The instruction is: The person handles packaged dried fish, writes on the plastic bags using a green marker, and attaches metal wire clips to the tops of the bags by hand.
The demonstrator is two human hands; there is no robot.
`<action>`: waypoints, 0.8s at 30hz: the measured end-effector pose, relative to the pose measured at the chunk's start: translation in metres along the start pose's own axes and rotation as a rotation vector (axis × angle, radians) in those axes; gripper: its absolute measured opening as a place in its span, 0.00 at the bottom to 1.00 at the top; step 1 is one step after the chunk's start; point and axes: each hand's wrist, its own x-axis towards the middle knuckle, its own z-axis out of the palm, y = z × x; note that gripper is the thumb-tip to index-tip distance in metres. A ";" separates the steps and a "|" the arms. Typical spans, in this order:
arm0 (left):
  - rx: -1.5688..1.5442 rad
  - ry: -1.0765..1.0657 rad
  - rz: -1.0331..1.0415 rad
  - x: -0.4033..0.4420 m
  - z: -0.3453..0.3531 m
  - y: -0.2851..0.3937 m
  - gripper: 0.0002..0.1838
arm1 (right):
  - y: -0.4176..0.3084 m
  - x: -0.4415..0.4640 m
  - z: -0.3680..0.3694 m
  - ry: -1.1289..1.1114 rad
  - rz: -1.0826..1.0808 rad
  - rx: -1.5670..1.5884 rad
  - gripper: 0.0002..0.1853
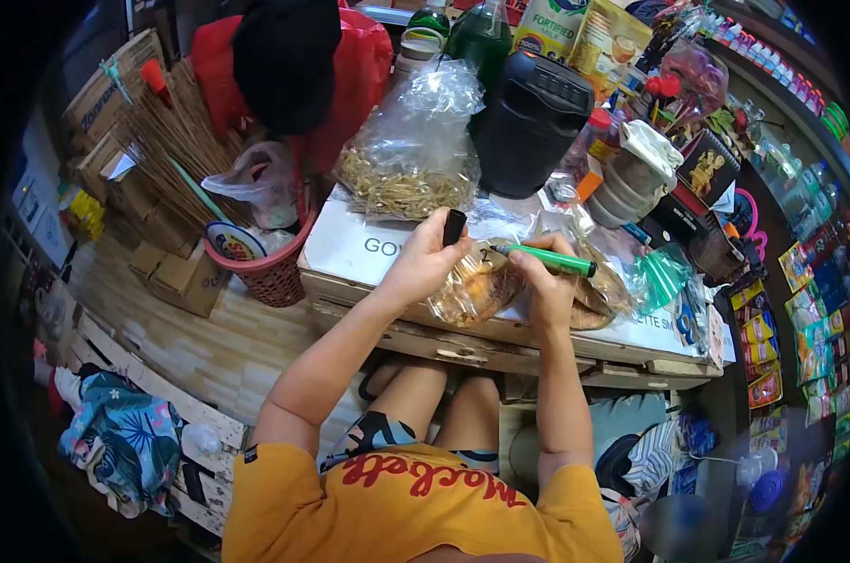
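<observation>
My left hand (428, 260) is closed round a black marker cap (454, 226) that points upward. In my right hand (547, 289) is a green marker (558, 261), its tip over a clear plastic bag (474, 293) with orange-brown contents. A dark mark like a "2" shows near the tip. Beside my right hand lies another clear bag (601, 286) with brownish contents. Behind my left hand stands a larger clear bag (408, 174) of dry, straw-coloured strands. All three bags rest on the white table surface (342, 246).
A black speaker (535, 122) stands at the table's back, with bottles and packets around it. At the right are a teal plastic bag (664, 279) and scissors (689, 324). A pink basket (260, 272) stands left of the table. Shelves of goods line the far right.
</observation>
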 end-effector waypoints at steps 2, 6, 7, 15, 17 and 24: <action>-0.003 0.004 0.018 0.000 0.001 0.001 0.05 | 0.003 0.000 0.001 0.005 -0.014 0.011 0.08; 0.003 0.004 0.060 0.001 0.000 -0.005 0.05 | 0.005 -0.001 0.002 0.041 -0.087 -0.074 0.08; -0.013 0.005 0.058 0.001 0.000 -0.005 0.05 | 0.003 -0.001 0.004 0.039 -0.079 -0.069 0.08; 0.008 0.024 0.048 0.000 0.000 -0.004 0.05 | 0.009 -0.002 -0.003 0.001 -0.134 -0.115 0.10; -0.005 0.020 0.044 0.000 0.000 -0.003 0.05 | 0.013 -0.001 -0.003 -0.019 -0.169 -0.149 0.10; -0.023 0.007 0.027 -0.001 0.001 0.002 0.05 | 0.010 -0.002 0.003 0.056 -0.115 -0.061 0.10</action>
